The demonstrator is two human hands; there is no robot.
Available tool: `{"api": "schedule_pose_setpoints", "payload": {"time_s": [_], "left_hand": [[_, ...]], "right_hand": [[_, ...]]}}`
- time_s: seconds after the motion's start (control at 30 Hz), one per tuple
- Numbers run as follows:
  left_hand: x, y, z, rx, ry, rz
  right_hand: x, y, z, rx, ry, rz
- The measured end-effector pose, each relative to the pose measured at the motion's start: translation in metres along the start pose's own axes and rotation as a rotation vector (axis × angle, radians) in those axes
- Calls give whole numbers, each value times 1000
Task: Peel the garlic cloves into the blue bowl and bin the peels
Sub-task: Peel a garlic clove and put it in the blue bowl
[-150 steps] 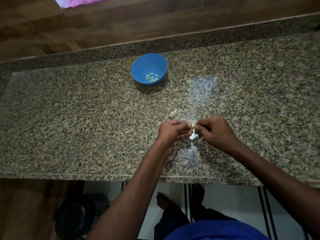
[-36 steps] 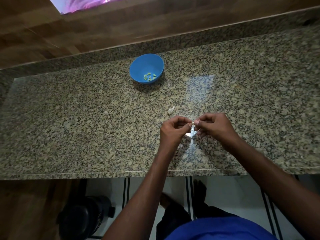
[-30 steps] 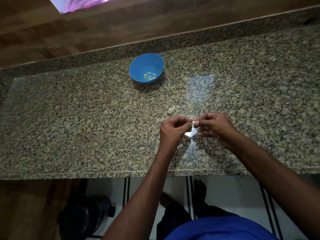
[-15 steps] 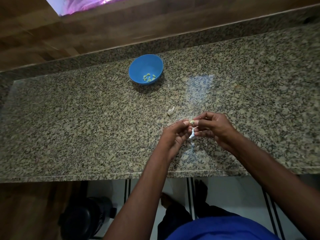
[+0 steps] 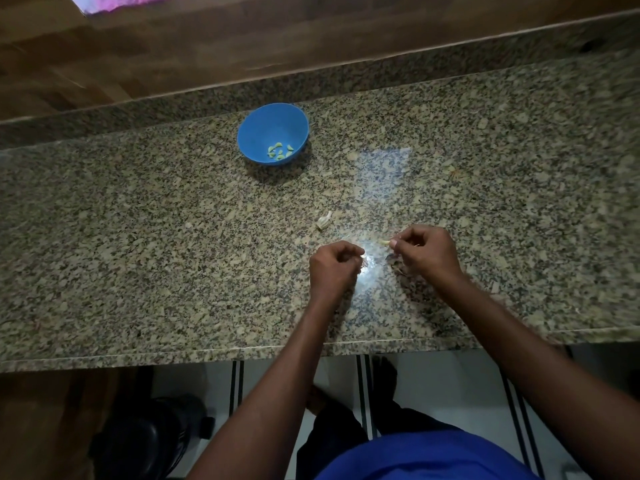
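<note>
The garlic clove [image 5: 385, 242] is pinched at the fingertips of your right hand [image 5: 425, 253], pale tip poking out toward 9 o'clock, held just above the worktop [image 5: 138, 237]. It looks bare or nearly so, but it is too small to be sure, so roll it between thumb and finger and feel for any skin left before you let it go. Your left hand [image 5: 334, 268] sits just beside it at 8 o'clock, fingers curled in; there seems to be a scrap of peel [image 5: 364, 262] at its fingertips, though I cannot tell for certain that it grips one. If it does, lay that scrap with the other bits under your hands so the peels stay in one heap for binning. Then carry the clove to the blue bowl [image 5: 256, 133], which stands well apart at 11 o'clock with several peeled cloves [image 5: 280, 151] in its bottom, and drop it from low over the rim so it does not bounce out. One unpeeled clove [image 5: 323, 220] lies on the worktop at 10 o'clock from your hands, near enough to be the next one. A dark bin [image 5: 145, 441], judging by its shape, stands on the floor at 7 o'clock.
</note>
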State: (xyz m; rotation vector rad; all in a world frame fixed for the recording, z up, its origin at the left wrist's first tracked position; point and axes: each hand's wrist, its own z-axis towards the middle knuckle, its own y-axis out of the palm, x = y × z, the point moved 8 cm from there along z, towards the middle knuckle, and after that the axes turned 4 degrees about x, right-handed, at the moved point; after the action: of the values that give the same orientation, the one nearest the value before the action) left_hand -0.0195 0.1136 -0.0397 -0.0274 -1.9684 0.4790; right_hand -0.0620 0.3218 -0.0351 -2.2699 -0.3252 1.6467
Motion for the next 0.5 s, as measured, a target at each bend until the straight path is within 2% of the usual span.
{"api": "schedule_pose_setpoints", "payload": {"time_s": [0.13,0.2,0.37,0.5], "left_hand": [[-6,-12,3,162,75,196],[-6,-14,3,187,131,238],[7,10,-7,79,266,368],[17,36,-15,-4,308,359]], "right_hand": [[-13,16,24,43,-115,-223],[-21,28,36,34,-139,-284],[-36,45,56,-6,-228,-418],[-34,29,56,-32,-256,-458]]}}
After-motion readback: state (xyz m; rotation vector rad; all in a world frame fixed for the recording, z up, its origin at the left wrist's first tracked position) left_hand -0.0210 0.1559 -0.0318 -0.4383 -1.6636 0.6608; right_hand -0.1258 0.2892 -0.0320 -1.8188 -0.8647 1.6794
